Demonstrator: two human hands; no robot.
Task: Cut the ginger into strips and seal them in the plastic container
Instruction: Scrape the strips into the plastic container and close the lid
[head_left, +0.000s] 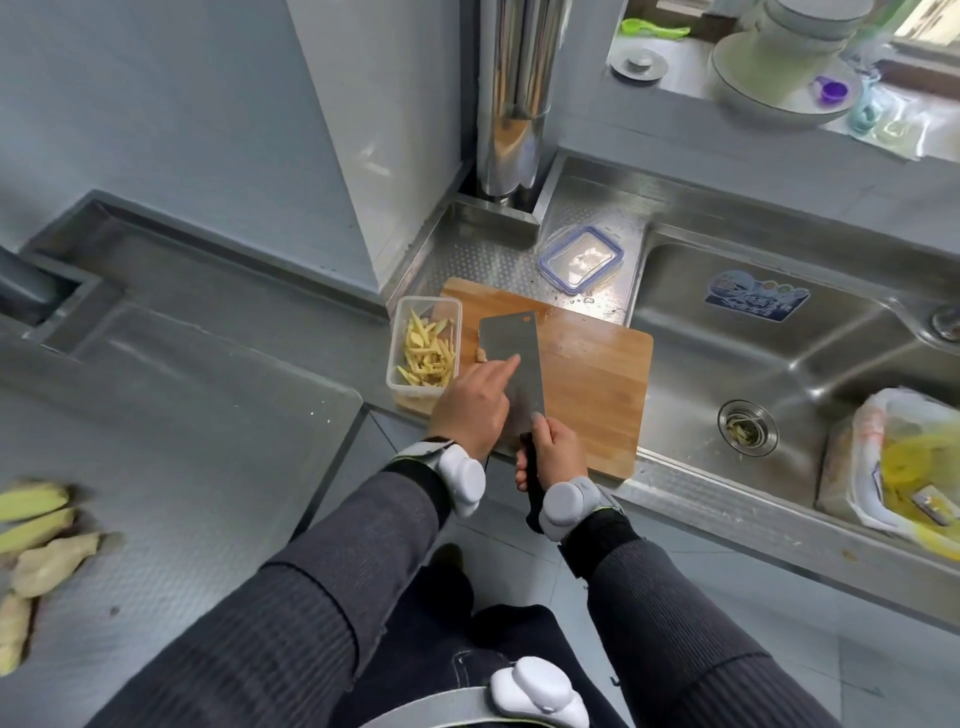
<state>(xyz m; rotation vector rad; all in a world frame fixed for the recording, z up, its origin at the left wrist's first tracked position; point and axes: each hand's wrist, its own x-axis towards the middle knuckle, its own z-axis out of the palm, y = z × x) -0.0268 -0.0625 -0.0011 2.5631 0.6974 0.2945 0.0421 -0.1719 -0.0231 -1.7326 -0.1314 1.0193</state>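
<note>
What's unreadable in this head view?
Head view only:
- Ginger piece on the cutting board: mostly hidden under the cleaver and left hand.
- Whole ginger, lower left: blurred, cut by the frame edge.
- Sticker in the sink: text too small.
- Bag at right: contents blurred, cut by the right edge.

board (597, 374): smooth wood | cleaver (511, 353): matt metal | container (397, 338): clear plastic | sink (727, 358): glossy, likely steel

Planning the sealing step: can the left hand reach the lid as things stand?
Probably yes: the lid lies bare on the counter beyond the cutting board, and the left hand grips nothing, one finger just resting on the cleaver.
</note>
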